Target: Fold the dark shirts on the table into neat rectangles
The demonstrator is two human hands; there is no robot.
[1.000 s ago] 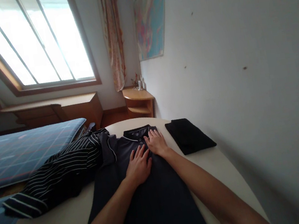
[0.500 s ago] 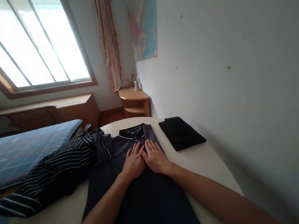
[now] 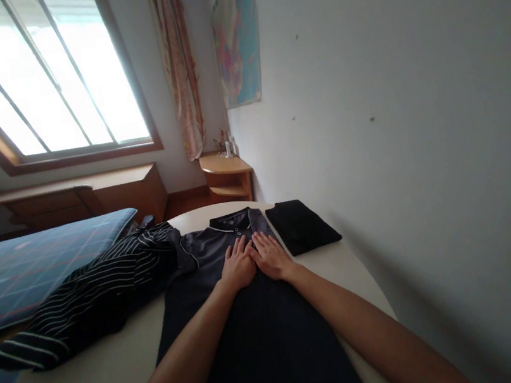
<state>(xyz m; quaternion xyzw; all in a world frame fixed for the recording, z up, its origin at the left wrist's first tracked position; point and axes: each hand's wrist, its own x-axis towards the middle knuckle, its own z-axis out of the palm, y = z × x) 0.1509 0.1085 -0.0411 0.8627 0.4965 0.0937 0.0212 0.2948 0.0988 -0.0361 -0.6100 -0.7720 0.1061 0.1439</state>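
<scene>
A dark polo shirt lies spread on the cream table, its white-edged collar at the far end. My left hand rests flat on the chest of the shirt, below the collar and buttons. Beside it, my right hand also presses flat on the cloth, and the thumbs touch or overlap. Both hands have their fingers stretched out. To the left, the shirt's sleeve meets a crumpled black garment with white stripes. A folded black cloth sits close by the shirt's right shoulder.
A bare wall runs along the table's right side. On the left is a mattress in blue check. Beyond the table stand a small wooden corner shelf and a wooden desk under the window.
Both hands have moved slightly right, and the shirt has shifted with them toward the folded black cloth. The camera view has turned a little.
</scene>
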